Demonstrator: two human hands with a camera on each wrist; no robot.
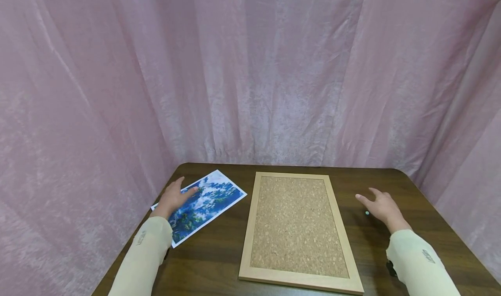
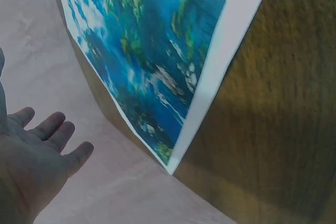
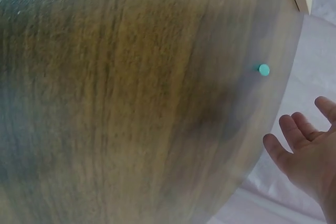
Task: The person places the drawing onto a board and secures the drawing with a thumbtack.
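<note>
My left hand (image 1: 175,198) hovers over the left part of a printed picture (image 1: 211,202), blue and green with a white border, with its fingers spread and holding nothing. In the left wrist view that hand (image 2: 39,161) shows its palm, apart from the sheet (image 2: 136,51). My right hand (image 1: 382,207) is above the right side of the table, thumb and fingers apart, nothing in it. A small mint-green pushpin (image 3: 263,70) lies on the wood near that hand; the head view shows it as a pale dot (image 1: 367,213) below the thumb.
A cork board (image 1: 299,226) with a light wooden frame lies flat between the hands, its near edge by the table's front. The dark wooden table (image 1: 211,265) has rounded far corners. Pink curtains (image 1: 274,78) hang behind and along both sides.
</note>
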